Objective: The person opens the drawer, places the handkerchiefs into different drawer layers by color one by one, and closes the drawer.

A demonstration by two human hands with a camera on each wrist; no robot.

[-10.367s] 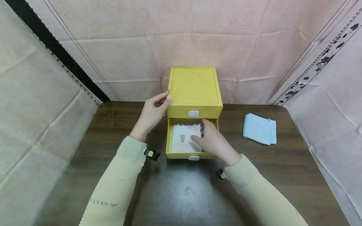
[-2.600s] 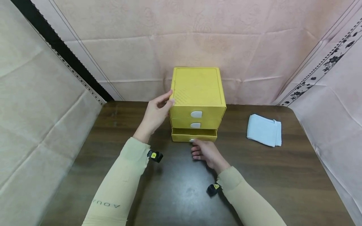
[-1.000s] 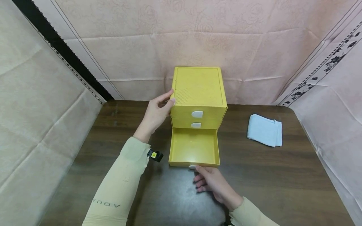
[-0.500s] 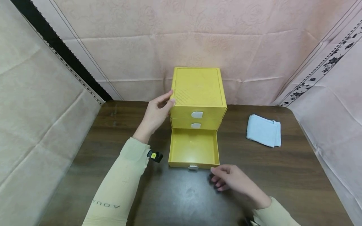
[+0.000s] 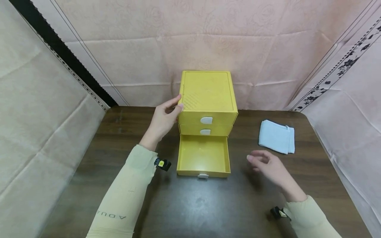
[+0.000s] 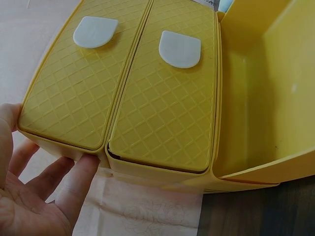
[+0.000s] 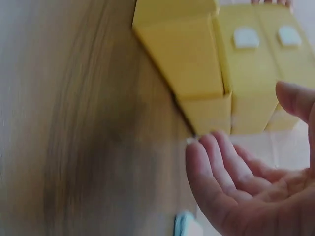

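A yellow drawer box (image 5: 206,92) stands at the back of the table, its top two drawers closed. Its bottom drawer (image 5: 203,153) is pulled out, with nothing visible inside. My left hand (image 5: 162,122) touches the box's left side near the top front; in the left wrist view its fairly straight fingers (image 6: 81,179) lie along that side. My right hand (image 5: 269,167), loosely bent and holding nothing, hovers over the table between the drawer and a folded light blue cloth (image 5: 276,137). In the right wrist view that hand's fingers are apart from the box.
The dark wooden table (image 5: 193,211) has rounded back corners. Pale patterned fabric (image 5: 208,39) hangs behind the box and at both sides. White tabs (image 5: 206,120) serve as drawer pulls, and the bottom drawer's tab (image 5: 203,176) faces the near edge.
Earlier, the middle drawer, holding a white patterned item, was closed. The right hand pulled the bottom drawer out, let go of its tab and moved right towards the cloth. The left hand stayed put.
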